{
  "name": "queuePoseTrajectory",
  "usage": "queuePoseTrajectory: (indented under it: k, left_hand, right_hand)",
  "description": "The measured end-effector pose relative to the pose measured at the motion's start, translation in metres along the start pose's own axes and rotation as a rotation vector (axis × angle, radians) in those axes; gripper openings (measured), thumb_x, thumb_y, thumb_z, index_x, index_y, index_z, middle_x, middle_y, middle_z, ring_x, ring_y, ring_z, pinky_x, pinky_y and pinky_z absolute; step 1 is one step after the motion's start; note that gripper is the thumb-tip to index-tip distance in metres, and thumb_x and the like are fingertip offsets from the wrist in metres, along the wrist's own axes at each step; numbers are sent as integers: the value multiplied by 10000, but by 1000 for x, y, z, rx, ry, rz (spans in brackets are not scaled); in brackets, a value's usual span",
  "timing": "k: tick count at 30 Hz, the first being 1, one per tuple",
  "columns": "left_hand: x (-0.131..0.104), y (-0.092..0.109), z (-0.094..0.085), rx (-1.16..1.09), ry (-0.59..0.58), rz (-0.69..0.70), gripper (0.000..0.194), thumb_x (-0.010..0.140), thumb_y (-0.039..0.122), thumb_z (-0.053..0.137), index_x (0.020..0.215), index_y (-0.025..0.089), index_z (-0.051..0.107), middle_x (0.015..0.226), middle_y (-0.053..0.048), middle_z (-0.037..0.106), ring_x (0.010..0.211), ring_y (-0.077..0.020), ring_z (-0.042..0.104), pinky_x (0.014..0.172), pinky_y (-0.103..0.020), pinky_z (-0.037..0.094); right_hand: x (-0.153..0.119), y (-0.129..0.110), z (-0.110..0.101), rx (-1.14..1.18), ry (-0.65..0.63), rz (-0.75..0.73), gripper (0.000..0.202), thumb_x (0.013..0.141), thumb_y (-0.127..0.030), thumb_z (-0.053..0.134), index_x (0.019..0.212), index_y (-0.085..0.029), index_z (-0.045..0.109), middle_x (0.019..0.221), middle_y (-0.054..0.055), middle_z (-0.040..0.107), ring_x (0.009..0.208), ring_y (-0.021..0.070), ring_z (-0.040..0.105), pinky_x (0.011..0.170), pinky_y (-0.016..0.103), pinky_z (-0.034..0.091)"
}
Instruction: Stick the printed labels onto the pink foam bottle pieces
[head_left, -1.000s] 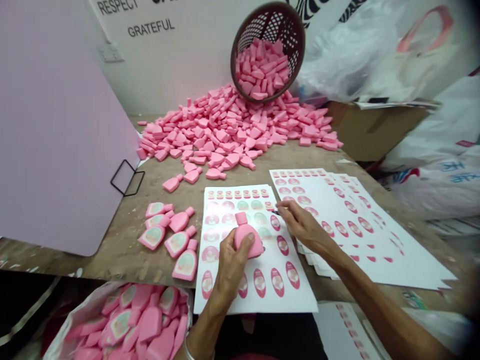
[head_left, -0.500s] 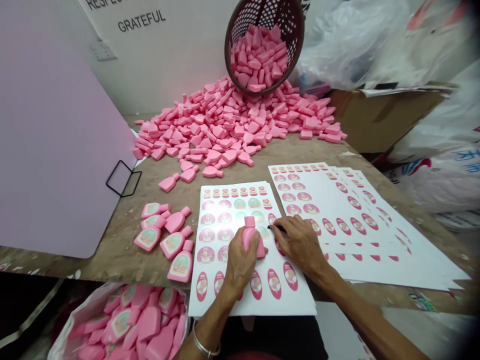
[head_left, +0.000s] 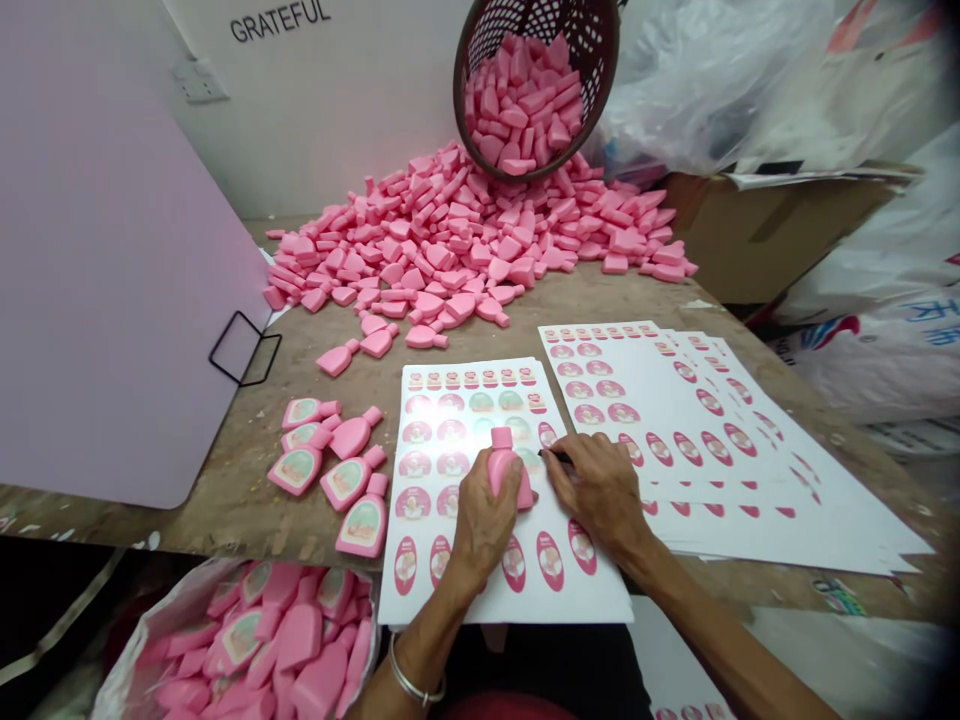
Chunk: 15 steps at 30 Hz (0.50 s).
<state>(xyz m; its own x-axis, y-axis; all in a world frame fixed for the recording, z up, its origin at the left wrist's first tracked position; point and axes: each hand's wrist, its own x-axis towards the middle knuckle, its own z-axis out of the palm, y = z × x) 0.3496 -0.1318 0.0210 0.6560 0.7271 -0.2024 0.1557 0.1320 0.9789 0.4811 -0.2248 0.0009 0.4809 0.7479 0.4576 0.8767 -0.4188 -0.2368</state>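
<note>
My left hand (head_left: 486, 510) is wrapped round a small pink toy bottle (head_left: 502, 459), its cap pointing away from me. It is held over a sticker sheet (head_left: 480, 603) printed with pink ovals, pink half-rounds and green half-rounds. Close by on the right, my right hand (head_left: 598, 487) pinches a thin dark pointed tool (head_left: 553, 456), its tip at a green sticker (head_left: 529, 460) on the sheet. Most of the tool is hidden by the fingers, so its exact kind does not show. Labelled pink bottles (head_left: 362, 527) lie left of the sheet.
A big heap of pink bottles (head_left: 420, 240) spreads across the back, below a tipped brown basket (head_left: 459, 100). More sticker sheets (head_left: 810, 535) lie at right. A white sack (head_left: 127, 675) of bottles stands below the front edge. A pink panel (head_left: 112, 300) rises at left.
The view has shifted slightly. Both hands stay in nearly the same place over the sheet, with the bottle and the dark tool still held.
</note>
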Motion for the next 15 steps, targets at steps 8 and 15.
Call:
queuePoseTrajectory:
  k: [8, 15]
  left_hand:
    - [0, 4, -1, 0, 21, 1, 336, 800, 517, 604, 871, 189, 593, 789, -28, 618, 723, -186, 641, 616, -253, 503]
    - [-2, 13, 0, 47, -35, 14, 337, 874, 509, 500, 925, 179, 548, 788, -17, 585, 652, -183, 682, 578, -248, 494]
  right_hand:
    - [-1, -4, -4, 207, -63, 43, 122, 868, -284, 540, 769, -217, 565, 722, 21, 636, 712, 189, 519, 729, 334, 340]
    - [2, 1, -3, 51, -3, 30, 138, 886, -277, 527, 796, -197, 594, 746, 34, 648, 741, 200, 513, 729, 351, 310]
